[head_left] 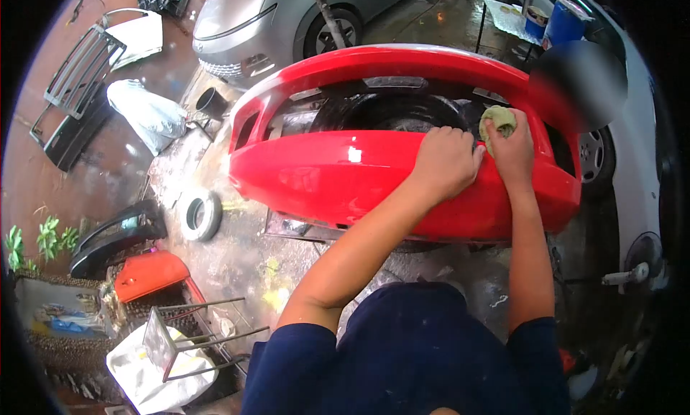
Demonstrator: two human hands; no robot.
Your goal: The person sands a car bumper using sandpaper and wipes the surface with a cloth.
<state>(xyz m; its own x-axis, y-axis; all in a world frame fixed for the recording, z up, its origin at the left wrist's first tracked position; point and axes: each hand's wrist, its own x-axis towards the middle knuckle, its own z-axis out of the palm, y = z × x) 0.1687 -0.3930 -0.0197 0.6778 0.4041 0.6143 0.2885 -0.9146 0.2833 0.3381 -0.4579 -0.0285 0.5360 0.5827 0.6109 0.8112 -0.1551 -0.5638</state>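
A glossy red car bumper (309,172) lies across the middle of the view, with a long opening along its upper part. My left hand (447,162) is closed over the lower edge of that opening, its fingers curled over the rim and their tips hidden. Close by on the right, my right hand (513,152) grips a crumpled pale green cloth (496,120) against the bumper near the opening's right end. Through the opening a black tire (345,116) shows beneath the bumper.
Behind the bumper stands a silver car (241,26); a white car (636,156) is at the right. A small table (507,19) holds cans and a blue container (566,23). Leftward lie a small tire (201,215), a red panel (152,275) and a metal-legged stool (159,341).
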